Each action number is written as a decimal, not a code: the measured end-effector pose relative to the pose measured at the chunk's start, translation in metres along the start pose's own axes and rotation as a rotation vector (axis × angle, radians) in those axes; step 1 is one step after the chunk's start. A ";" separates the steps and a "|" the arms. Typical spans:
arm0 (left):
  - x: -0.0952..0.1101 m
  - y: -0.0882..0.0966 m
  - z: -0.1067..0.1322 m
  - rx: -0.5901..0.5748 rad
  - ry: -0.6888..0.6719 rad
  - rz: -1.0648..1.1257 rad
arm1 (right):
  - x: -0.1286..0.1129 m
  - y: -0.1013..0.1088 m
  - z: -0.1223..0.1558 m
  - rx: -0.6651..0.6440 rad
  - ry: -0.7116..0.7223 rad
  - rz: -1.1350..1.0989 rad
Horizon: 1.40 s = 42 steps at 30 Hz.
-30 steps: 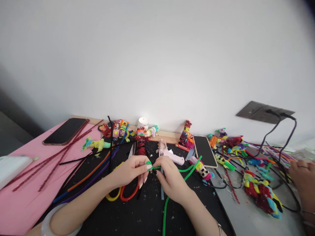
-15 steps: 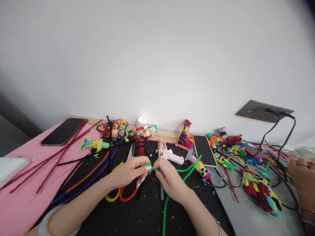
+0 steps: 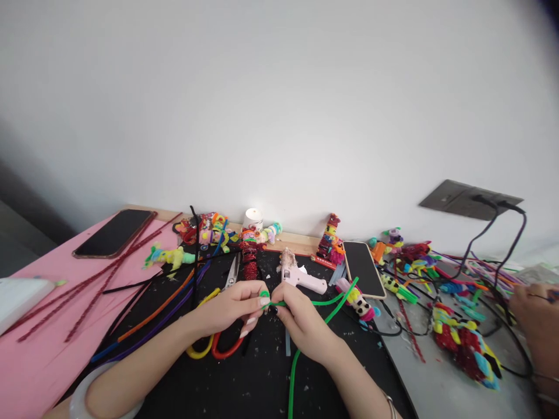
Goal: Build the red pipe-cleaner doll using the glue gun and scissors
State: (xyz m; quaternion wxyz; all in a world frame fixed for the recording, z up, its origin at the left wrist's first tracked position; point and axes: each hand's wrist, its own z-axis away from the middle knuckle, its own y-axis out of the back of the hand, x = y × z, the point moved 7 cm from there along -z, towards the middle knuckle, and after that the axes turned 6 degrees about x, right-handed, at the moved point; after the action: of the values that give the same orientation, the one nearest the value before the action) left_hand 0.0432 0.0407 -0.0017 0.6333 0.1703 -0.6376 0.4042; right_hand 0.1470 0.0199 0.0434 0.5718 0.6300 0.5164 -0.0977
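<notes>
My left hand point(image 3: 229, 311) and my right hand point(image 3: 301, 323) meet over a black mat point(image 3: 257, 378), both pinching a green pipe cleaner point(image 3: 305, 331). Its end is curled into a small loop at my left fingertips. From my right hand the stem runs right toward a pink-and-white fuzzy figure point(image 3: 356, 299), then bends down to the near edge. Red-and-yellow-handled scissors point(image 3: 220, 326) lie under my left hand. A pink glue gun point(image 3: 301, 276) rests just beyond my fingers.
Two phones lie flat: one point(image 3: 114, 233) on the pink sheet at left, one point(image 3: 363, 267) at centre right. Loose pipe cleaners point(image 3: 152, 311) and several fuzzy figures point(image 3: 463, 343) litter the table. Cables point(image 3: 493, 256) run to a wall socket. Another person's hand point(image 3: 535, 323) works at far right.
My hands have stayed in place, fingers shifting slightly on the green loop. The other person's hand at right has moved a little.
</notes>
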 end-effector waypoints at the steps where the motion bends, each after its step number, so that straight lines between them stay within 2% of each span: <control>1: 0.000 0.000 0.000 -0.001 0.000 0.002 | 0.000 0.000 0.000 -0.001 0.003 0.001; 10: 0.003 0.000 0.000 0.030 -0.061 -0.059 | -0.001 0.000 0.000 0.046 0.009 0.021; 14: 0.007 0.000 0.002 0.061 -0.086 -0.135 | 0.000 0.000 0.000 0.047 -0.035 -0.007; 23: 0.018 0.000 0.005 0.111 -0.114 -0.440 | 0.002 0.000 -0.002 0.035 -0.102 -0.089; 29: 0.028 -0.003 0.007 0.106 -0.189 -0.671 | 0.003 0.000 -0.002 0.036 -0.142 -0.106; 42: 0.032 -0.005 0.009 0.092 -0.306 -0.918 | 0.007 0.002 -0.001 0.060 -0.178 -0.091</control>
State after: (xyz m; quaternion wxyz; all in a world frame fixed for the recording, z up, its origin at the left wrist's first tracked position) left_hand 0.0363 0.0404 0.0311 0.6369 0.5194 -0.5638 0.0813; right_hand 0.1506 0.0248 0.0401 0.5912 0.6115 0.4885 -0.1947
